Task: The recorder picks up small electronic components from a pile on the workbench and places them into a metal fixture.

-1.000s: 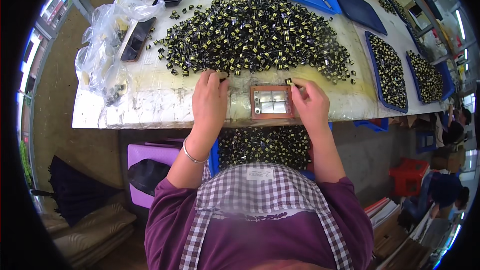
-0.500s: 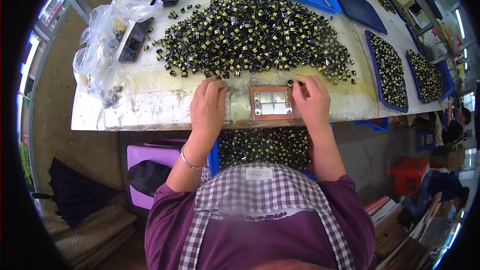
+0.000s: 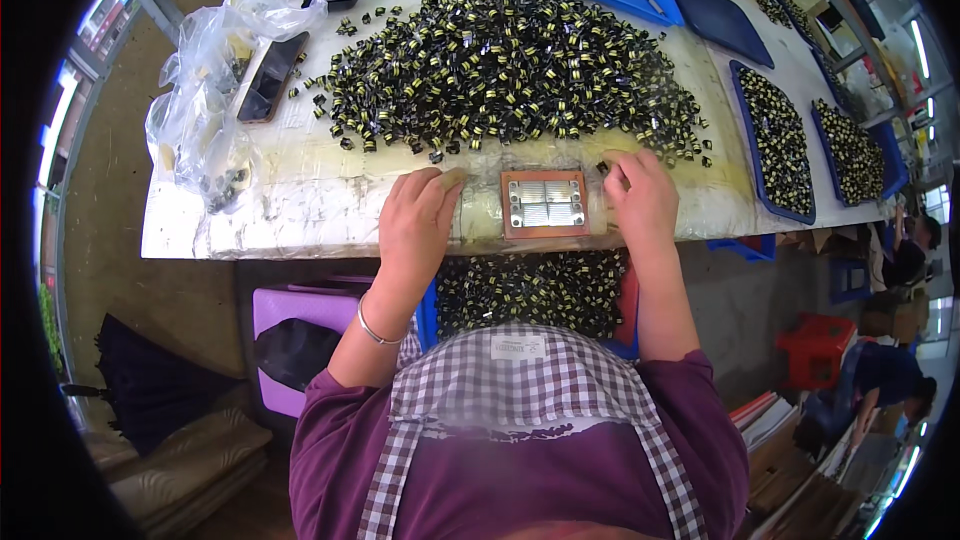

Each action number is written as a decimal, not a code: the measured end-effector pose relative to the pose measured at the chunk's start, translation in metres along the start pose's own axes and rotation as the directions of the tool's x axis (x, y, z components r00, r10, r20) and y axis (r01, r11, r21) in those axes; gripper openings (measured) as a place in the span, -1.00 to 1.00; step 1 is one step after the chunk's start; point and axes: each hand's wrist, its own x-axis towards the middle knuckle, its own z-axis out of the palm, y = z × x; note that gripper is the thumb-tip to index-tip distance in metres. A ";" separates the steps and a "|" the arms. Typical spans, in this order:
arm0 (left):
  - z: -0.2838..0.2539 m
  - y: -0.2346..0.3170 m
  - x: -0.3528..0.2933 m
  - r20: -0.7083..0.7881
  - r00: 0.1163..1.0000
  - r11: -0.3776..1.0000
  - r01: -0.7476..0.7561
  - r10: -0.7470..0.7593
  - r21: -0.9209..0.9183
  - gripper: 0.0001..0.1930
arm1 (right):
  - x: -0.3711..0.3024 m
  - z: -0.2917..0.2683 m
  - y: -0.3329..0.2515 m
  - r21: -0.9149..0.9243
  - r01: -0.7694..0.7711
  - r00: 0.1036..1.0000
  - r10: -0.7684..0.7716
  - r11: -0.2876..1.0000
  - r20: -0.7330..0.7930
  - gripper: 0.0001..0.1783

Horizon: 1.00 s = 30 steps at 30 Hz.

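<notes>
A large heap of small black components with yellow bands covers the middle of the table. In front of it, near the table's edge, lies a reddish-brown plate with a ribbed silvery metal fixture on top. To the left of the plate, my left hand is closed, thumb and fingers pressed together; whatever they may hold is hidden. One loose component lies just beyond those fingers. My right hand, to the right of the plate, pinches a small black component at its fingertips.
Under the table edge, a blue bin full of similar components sits before my lap. Plastic bags and a phone lie at left. Blue trays of components stand at right, with a dark lid farther back.
My right hand has moved right, away from the plate, with the small component at its fingertips. My left hand has drawn slightly back from the heap and toward the plate.
</notes>
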 end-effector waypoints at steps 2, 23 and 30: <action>-0.006 0.003 0.000 0.053 0.993 0.993 0.097 -0.101 0.066 -0.82 | -0.003 -0.003 0.001 -0.028 0.064 0.998 -0.064 0.998 0.024 -0.75; 0.049 0.053 0.007 0.109 0.977 0.953 -0.149 0.183 -0.263 -0.82 | -0.016 -0.010 -0.033 0.395 0.148 0.988 -0.156 0.906 -0.011 -0.74; 0.053 0.056 0.004 0.086 0.982 0.972 -0.148 0.166 -0.184 -0.81 | -0.017 -0.011 -0.033 0.398 0.028 0.996 -0.061 0.917 0.069 -0.78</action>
